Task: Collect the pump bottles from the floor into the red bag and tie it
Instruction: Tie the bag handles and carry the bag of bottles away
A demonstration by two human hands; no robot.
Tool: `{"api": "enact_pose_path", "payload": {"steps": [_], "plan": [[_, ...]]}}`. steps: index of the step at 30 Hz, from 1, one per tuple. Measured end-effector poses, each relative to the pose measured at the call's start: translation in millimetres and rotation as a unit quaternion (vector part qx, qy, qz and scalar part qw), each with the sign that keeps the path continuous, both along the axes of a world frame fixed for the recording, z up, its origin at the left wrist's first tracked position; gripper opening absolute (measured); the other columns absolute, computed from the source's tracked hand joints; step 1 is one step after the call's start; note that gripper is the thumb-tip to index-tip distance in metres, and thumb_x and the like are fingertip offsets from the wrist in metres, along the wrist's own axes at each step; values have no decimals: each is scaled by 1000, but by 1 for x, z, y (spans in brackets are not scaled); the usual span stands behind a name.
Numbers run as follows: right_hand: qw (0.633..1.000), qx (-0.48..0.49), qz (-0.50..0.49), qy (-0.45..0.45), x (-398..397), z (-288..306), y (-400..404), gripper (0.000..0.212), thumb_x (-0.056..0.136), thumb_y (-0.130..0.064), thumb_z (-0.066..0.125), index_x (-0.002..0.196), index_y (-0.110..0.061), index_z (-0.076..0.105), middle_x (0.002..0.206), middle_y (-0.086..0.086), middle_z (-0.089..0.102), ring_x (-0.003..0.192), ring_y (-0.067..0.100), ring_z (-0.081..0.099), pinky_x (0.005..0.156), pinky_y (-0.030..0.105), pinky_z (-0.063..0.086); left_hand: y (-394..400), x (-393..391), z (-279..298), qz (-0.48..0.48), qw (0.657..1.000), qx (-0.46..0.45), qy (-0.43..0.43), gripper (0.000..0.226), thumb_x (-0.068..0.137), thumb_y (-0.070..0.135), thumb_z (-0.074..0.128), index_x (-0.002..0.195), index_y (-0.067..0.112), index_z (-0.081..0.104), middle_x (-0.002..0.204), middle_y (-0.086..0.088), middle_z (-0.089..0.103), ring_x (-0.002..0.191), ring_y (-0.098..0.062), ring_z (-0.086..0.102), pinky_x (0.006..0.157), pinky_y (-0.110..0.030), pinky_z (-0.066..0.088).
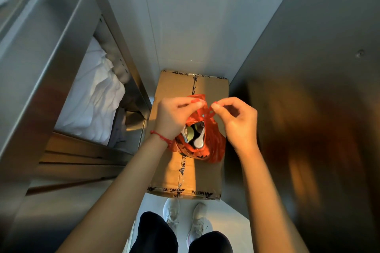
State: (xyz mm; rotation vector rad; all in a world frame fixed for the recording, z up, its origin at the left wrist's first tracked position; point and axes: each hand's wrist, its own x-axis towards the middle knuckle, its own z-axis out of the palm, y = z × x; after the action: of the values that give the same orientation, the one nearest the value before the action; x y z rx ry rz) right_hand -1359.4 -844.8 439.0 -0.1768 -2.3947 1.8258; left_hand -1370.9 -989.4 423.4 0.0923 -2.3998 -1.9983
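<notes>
Red bag (213, 144) sits on a taped cardboard box (174, 174), mouth part open, pump bottles (198, 139) w/ silver pump heads showing inside. Bag handles rise to 12 o'clock, crossed betw. both hands. Left hand (174, 117) pinches one handle at 11 o'clock; right hand (236, 117) pinches the other at 1 o'clock. White sneakers (185, 220) at 6 o'clock.

From my remote feed: both forearms are bare, no sleeves in view. A thin red string bracelet (161, 136) circles the left wrist. Below, I see black trousers (156, 232) and a pair of white lace-up trainers (185, 217), the laces pale like the uppers.
</notes>
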Motion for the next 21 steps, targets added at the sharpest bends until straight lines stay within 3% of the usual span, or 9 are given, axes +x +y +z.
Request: {"api": "enact_pose_path", "payload": {"steps": [2,4,6,7,10,14,16,19,21], "plan": [[999,27,25,12,-1,4,-4,3,77,-8,70,75,-8,67,73,2,66,72,10,62,72,24,50,5,-6,4,-48,999,4,11,19,79,5,67,95,15,67,87,-9,72,70,10,62,67,-8,48],[999,40,28,24,-4,6,-4,3,77,-6,69,75,-5,67,76,9,64,76,19,61,74,31,50,7,-10,6,-99,995,22,-17,21,82,0,61,102,7,63,91,-13,68,70,4,62,67,-11,49],[998,50,34,37,-5,7,-5,3,76,-3,69,75,-3,67,78,11,60,76,20,58,74,30,47,9,-11,4,-135,989,40,-40,23,84,-3,57,107,-1,60,92,-17,65,70,-3,61,68,-16,49],[997,52,39,39,-5,7,-6,3,75,-2,70,74,-3,67,79,11,58,76,18,56,73,26,46,10,-11,3,-136,989,39,-40,23,84,-4,57,107,-1,60,92,-17,64,69,2,60,67,-13,49],[998,43,50,25,-8,5,-6,5,76,-3,70,78,-7,68,83,9,56,77,11,54,73,17,43,16,-10,2,-95,994,45,-36,20,82,-6,58,102,-7,61,86,-9,67,62,11,59,60,-6,47],[989,-135,30,-60,-5,-5,2,25,85,4,53,108,-1,61,97,10,63,84,6,62,79,19,49,18,-10,4,-67,991,93,-65,22,80,-10,57,99,-1,61,61,9,70,54,7,61,54,-6,46],[975,-169,85,-119,2,-13,4,33,85,9,48,117,6,55,103,13,62,83,7,63,79,17,50,18,-10,4,-68,992,82,-63,22,80,-10,58,99,1,61,50,20,65,53,7,61,54,-6,46],[967,-158,148,-137,9,-18,1,34,83,14,48,117,10,53,94,7,67,80,2,66,76,14,49,18,-7,10,-56,992,96,-65,23,79,-12,57,98,0,62,51,20,65,53,3,62,54,-9,49],[966,-157,158,-131,8,-15,0,31,83,12,52,113,4,57,80,-8,73,75,-2,66,71,12,49,17,-5,16,-49,989,122,-74,22,79,-13,56,96,-1,63,52,15,67,55,-1,65,54,-12,51]]}}
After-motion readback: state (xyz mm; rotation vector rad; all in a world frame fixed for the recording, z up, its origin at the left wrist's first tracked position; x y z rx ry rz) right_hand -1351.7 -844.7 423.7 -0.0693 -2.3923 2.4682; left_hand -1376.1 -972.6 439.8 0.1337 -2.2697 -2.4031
